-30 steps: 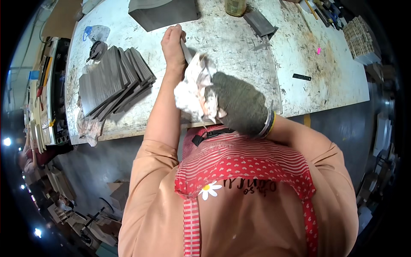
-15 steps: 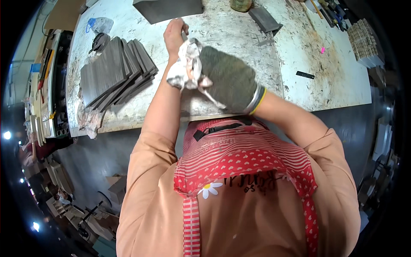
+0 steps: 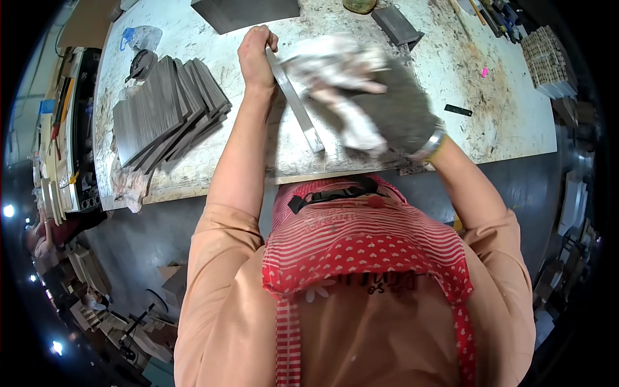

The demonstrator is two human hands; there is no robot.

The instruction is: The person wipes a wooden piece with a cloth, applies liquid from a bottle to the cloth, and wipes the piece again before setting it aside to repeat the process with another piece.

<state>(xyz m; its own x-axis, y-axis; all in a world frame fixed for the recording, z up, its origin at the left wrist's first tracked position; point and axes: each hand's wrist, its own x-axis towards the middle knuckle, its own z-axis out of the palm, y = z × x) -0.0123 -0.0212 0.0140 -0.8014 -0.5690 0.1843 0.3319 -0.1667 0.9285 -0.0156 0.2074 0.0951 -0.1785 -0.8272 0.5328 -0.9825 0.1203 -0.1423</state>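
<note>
My left hand is bare and grips the far end of a long grey metal strip, which slants down toward me over the white worktable. My right hand wears a dark grey glove and clutches a crumpled white rag pressed against the strip's right side; the rag is motion-blurred. I wear an orange shirt and a red patterned apron.
A fanned stack of grey metal plates lies on the table's left part. A large dark sheet and a small grey block sit at the far edge. A stack of small pale pieces stands far right. A small black bar lies nearby.
The strip now shows in full, slanting across the table. My gloved right hand with the rag has moved up and right along it; my left hand has stayed on the far end.
</note>
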